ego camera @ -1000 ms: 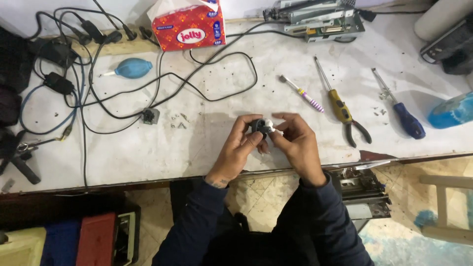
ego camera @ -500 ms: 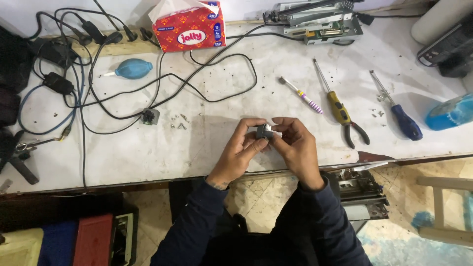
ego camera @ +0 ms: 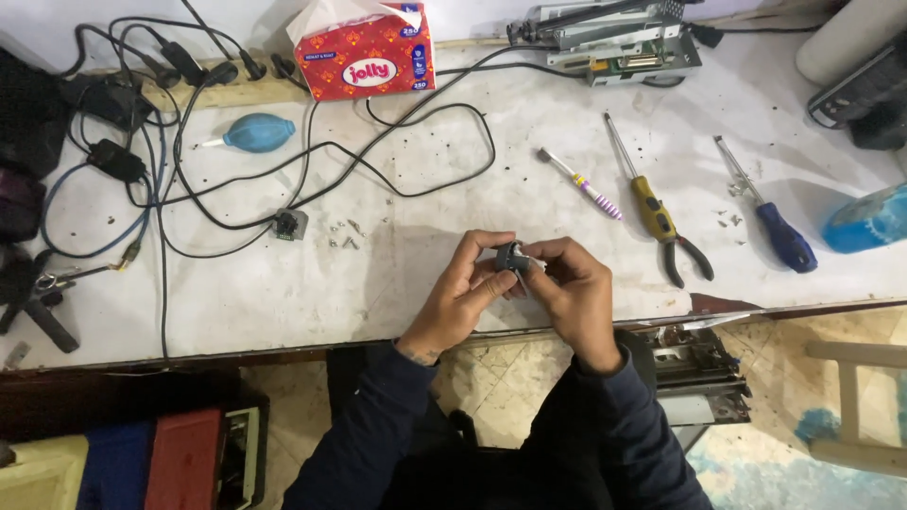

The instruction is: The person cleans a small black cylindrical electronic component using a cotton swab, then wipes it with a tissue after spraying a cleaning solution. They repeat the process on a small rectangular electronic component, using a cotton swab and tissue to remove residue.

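We have both hands together at lower centre of the frame, just above the near table edge (ego camera: 283, 354). Left hand (ego camera: 463, 297) is curled narrow, thumb and fingers pinched on the small dark grey part (ego camera: 511, 258); right hand (ego camera: 572, 293) is also curled tight, fingertips on the same part from the right side. The part sits between both sets of fingertips, held just off the white tabletop; its detail is too small for us to tell. Open room: bare table directly left of the hands and above them up to the black cable loop (ego camera: 444, 142). Small screws (ego camera: 342, 234) lie loose up-left of the hands, next to a small square connector (ego camera: 288, 225). To the right, well apart: striped toothbrush (ego camera: 581, 184), yellow-handled pliers (ego camera: 661, 222), blue-handled screwdriver (ego camera: 770, 222), blue cloth-like lump (ego camera: 869, 219) at the right edge. Upper centre: red tissue box (ego camera: 364, 57); upper left: blue air blower (ego camera: 255, 132) and a power strip (ego camera: 217, 90) with plugs. Upper right: stripped metal drive chassis (ego camera: 614, 42).
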